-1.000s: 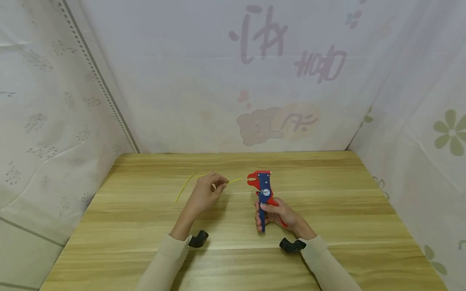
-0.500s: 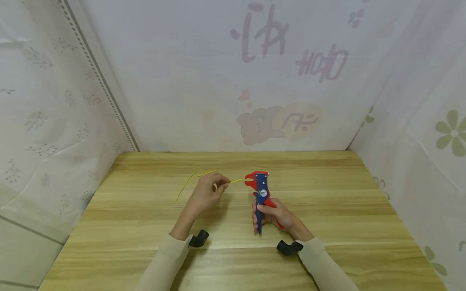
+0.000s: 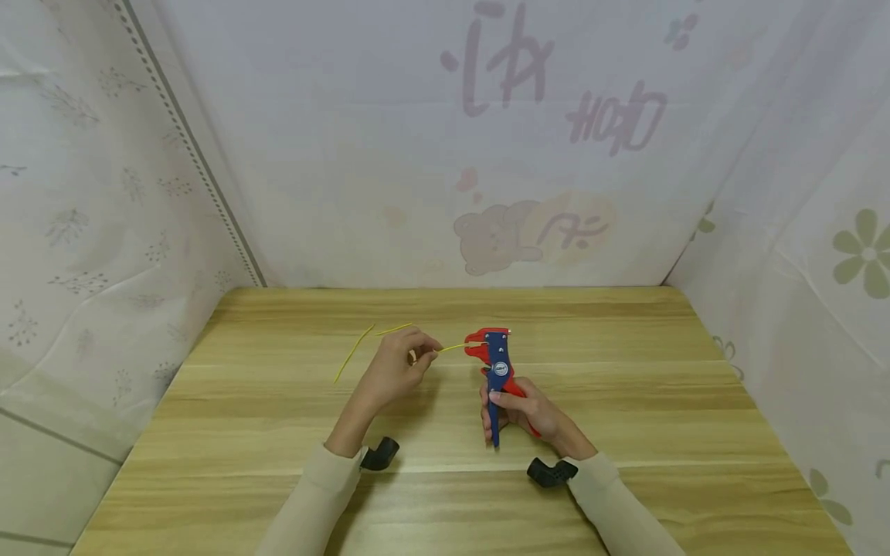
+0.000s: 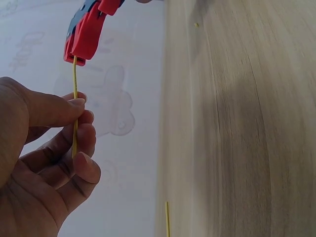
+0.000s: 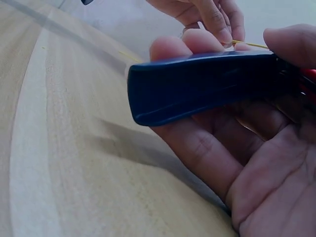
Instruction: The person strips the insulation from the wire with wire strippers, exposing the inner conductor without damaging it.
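My left hand (image 3: pixel 398 367) pinches a thin yellow wire (image 4: pixel 75 84) between thumb and fingertips. The wire's far end reaches into the red jaws of a wire stripper (image 3: pixel 499 359), as the left wrist view shows close up. That stripper has a blue body and one blue and one red handle. My right hand (image 3: pixel 531 409) grips it by the handles, thumb across the blue one, with the head pointing away and the jaws facing left. In the right wrist view, fingers curl around the blue handle (image 5: pixel 197 89).
Two more yellow wires lie behind and left of my left hand: a longer wire (image 3: pixel 353 354) and a shorter wire (image 3: pixel 394 329). A tiny yellow bit (image 4: pixel 196 24) is on the wooden table (image 3: pixel 445 510). A printed curtain (image 3: pixel 361 154) rises behind the table.
My right hand has brought the wire stripper left, so the wire's end has gone from outside the jaws to between them. The left hand has stayed nearly still.
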Tool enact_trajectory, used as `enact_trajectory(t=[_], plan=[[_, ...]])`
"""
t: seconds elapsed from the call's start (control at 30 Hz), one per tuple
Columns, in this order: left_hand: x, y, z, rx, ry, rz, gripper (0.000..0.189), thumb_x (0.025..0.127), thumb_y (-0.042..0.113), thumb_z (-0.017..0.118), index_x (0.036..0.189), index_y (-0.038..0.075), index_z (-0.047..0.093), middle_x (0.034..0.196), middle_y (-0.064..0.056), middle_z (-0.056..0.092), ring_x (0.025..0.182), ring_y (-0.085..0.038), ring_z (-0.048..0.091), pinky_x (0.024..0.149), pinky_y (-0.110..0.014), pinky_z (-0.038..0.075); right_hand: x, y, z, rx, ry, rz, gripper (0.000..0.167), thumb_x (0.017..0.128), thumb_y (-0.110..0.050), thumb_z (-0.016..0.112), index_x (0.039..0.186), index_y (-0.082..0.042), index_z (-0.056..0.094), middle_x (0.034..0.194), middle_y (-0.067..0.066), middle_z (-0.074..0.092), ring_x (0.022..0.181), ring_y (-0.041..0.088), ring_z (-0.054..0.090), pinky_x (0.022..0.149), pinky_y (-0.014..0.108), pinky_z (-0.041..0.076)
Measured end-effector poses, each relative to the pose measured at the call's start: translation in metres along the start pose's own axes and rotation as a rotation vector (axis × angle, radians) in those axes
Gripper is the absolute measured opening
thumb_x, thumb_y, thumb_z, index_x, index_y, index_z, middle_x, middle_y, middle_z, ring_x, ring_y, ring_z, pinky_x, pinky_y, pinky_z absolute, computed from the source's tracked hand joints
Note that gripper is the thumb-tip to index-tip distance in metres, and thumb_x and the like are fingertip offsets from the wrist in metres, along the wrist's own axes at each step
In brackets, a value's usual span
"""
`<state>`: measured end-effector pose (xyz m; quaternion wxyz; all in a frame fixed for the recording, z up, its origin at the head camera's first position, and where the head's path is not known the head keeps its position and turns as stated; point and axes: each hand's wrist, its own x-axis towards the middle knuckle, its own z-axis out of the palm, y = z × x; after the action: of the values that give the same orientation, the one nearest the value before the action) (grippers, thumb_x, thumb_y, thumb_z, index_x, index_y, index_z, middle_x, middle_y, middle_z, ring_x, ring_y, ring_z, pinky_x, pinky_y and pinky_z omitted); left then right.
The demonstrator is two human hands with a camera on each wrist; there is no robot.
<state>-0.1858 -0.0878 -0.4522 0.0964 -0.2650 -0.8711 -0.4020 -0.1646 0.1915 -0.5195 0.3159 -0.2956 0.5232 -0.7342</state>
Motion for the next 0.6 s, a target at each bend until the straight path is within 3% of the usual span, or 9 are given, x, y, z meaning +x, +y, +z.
enact_trajectory(t=[0.13, 0.6], plan=[[0.0003, 0.0008, 0.0005, -0.003, 0.005, 0.018, 0.01, 0.094, 0.002, 0.072, 0.096, 0.009, 0.078, 0.085, 0.0, 0.067, 0.069, -0.007, 0.055, 0.06, -0.021, 0.049, 0.0004, 0.0, 0.0006, -0.017, -0.012, -0.004, 0.031, 0.11, -0.009, 0.035, 0.113, 0.022, 0.035, 0.091, 0.009, 0.07, 0.082, 0.019, 0.075, 0.077, 0.039, 0.064], [0.0005, 0.0022, 0.001, -0.002, -0.012, 0.007, 0.011, 0.094, 0.001, 0.072, 0.096, 0.009, 0.078, 0.085, 0.0, 0.066, 0.073, -0.008, 0.057, 0.061, -0.021, 0.048, -0.0008, -0.0016, 0.0012, -0.051, 0.02, 0.035, 0.038, 0.111, -0.014, 0.038, 0.11, 0.023, 0.036, 0.086, 0.007, 0.07, 0.074, 0.017, 0.073, 0.072, 0.04, 0.064]])
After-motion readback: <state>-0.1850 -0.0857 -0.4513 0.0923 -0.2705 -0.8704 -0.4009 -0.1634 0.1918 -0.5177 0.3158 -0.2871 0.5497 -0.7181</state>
